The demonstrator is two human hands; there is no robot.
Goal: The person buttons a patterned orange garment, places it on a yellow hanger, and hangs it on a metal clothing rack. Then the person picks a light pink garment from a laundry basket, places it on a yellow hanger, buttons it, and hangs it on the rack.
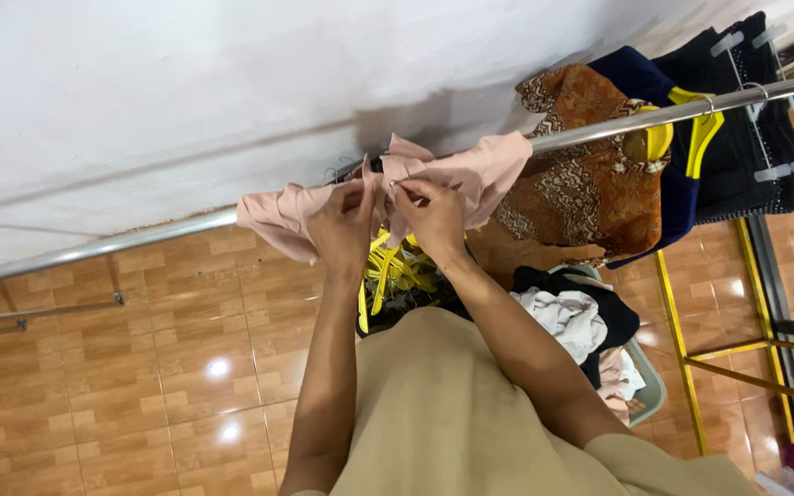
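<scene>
The left hand [342, 225] and the right hand [434, 213] met close together at the neck of a pale pink soft-cloth garment [470, 174] that hung over a long shiny metal clothes rail [140, 239]. Both hands were closed in a pinch on the pink cloth, fingertips nearly touching one another, probably so the collar could be held steady at the spot where a thin wire hanger hook [333, 172] showed by the rail. The garment's sleeves spread left and right along the rail, which kept its weight off the hands.

Further right on the same rail hung a brown patterned batik-style shirt [581, 174], a dark navy garment [682, 197] on a yellow plastic hanger [698, 138], and a black garment [746, 119] held by clear clip hangers. Just below the hands, near the person's body, a bunch of spare yellow plastic hangers [388, 271] sat within easy reach, and to the right a pale basket [647, 390] held white and dark crumpled clothes.

The floor [140, 386] was glossy orange-brown tile that reflected ceiling lights, the wall [232, 73] behind the rail was plain white, and a yellow metal frame [682, 367] stood at the right.
</scene>
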